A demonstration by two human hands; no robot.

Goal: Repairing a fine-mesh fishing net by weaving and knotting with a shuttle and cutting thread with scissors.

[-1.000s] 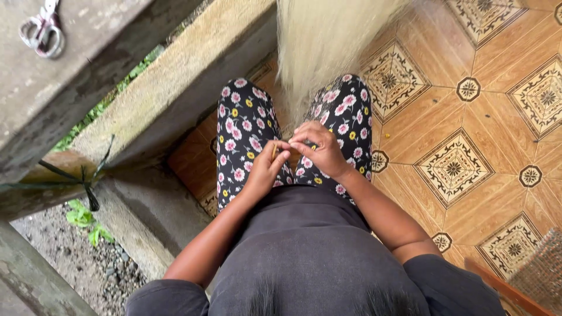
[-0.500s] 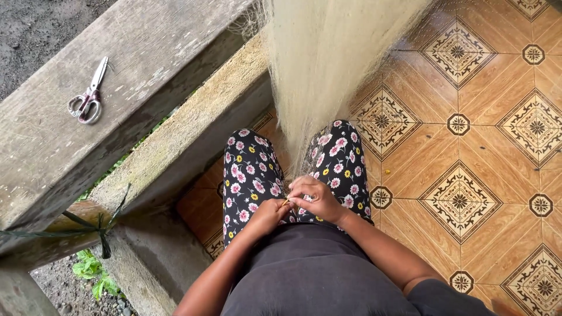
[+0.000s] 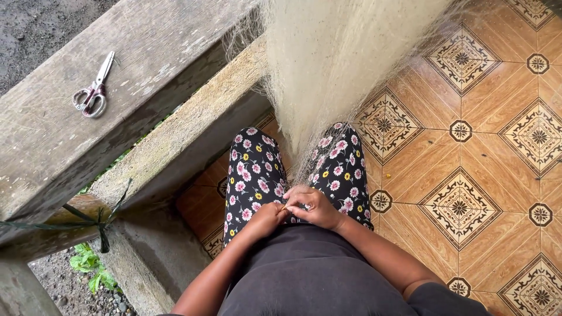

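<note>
Over my lap, both hands meet at the lower end of the pale fishing net (image 3: pixel 345 64): my left hand (image 3: pixel 266 219) pinches a thin yellowish needle (image 3: pixel 284 206), my right hand (image 3: pixel 316 208) is closed on the mesh. Since 1 second ago the view has swung, bringing the scissors (image 3: pixel 92 90) on the wooden beam (image 3: pixel 146 47) fully into sight. Tiled floor (image 3: pixel 480 175) lies open to my right.

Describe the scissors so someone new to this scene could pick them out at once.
Start at the wide weathered wooden beam running diagonally across the upper left. The scissors lie on its top face, far from both hands. They are the only metal thing there: shut silver blades, reddish handle loops.
</note>
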